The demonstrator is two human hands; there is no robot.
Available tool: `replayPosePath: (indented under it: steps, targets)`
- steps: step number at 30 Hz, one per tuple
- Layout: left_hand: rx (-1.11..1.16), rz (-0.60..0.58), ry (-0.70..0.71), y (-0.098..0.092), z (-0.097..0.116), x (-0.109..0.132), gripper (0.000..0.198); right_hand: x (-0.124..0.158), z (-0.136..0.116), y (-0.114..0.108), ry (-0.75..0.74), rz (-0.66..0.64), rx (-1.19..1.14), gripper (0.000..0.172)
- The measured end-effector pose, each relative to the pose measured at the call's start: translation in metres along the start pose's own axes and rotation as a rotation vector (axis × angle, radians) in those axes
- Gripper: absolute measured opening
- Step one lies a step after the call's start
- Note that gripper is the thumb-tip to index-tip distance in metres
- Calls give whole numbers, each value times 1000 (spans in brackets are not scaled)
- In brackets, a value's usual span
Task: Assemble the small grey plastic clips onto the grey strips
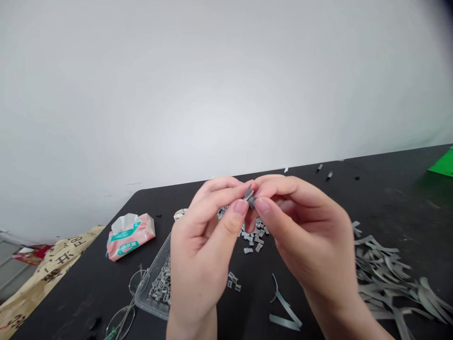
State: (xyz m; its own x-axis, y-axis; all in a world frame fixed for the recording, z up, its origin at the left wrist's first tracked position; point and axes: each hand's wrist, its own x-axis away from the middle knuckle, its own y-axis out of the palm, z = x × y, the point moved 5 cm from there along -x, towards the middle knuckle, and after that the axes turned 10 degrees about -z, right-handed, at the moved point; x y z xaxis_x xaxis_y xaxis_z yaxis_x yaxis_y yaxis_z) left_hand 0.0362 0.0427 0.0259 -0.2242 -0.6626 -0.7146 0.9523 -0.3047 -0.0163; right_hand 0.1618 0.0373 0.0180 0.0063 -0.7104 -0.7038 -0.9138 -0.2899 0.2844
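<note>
My left hand (208,236) and my right hand (304,226) meet above the black table (389,193). Their fingertips pinch a small grey folded piece (250,196) from both sides. Below them lies a loose heap of small grey pieces (255,234), partly hidden by my hands. Several similar pieces (232,282) lie just beyond my left wrist. Long grey strips (384,278) form a pile to the right of my right hand, and a few more strips (286,311) lie below it.
A clear plastic tray (155,288) holding many grey pieces sits against my left hand. Wire-rimmed glasses (123,302) and a pink tissue pack (130,236) lie to its left. A green sheet (442,163) lies at the far right corner. A printed sack (46,269) lies beyond the table's left edge.
</note>
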Motion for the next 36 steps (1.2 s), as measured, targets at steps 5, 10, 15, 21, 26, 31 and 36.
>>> replayPosePath:
  steps: [5,10,15,21,26,31,36]
  targets:
    - [-85,6,47,4,7,-2,23,-2,-4,2,-6,37,-42,15]
    - [-103,-8,10,7,7,-2,22,-2,-3,0,11,58,-95,13]
    - [42,40,24,7,5,-4,19,-4,0,1,47,-11,-94,10]
    - [9,139,-41,-2,-3,0,15,-4,-5,-7,8,18,-8,6]
    - [-74,171,-23,-3,-1,4,12,-5,-4,-11,3,-35,-53,8]
    - [-93,159,7,2,6,3,18,-5,-3,-7,45,-88,-45,11]
    - [-126,132,-48,1,7,4,15,-3,-5,-6,46,-77,38,10]
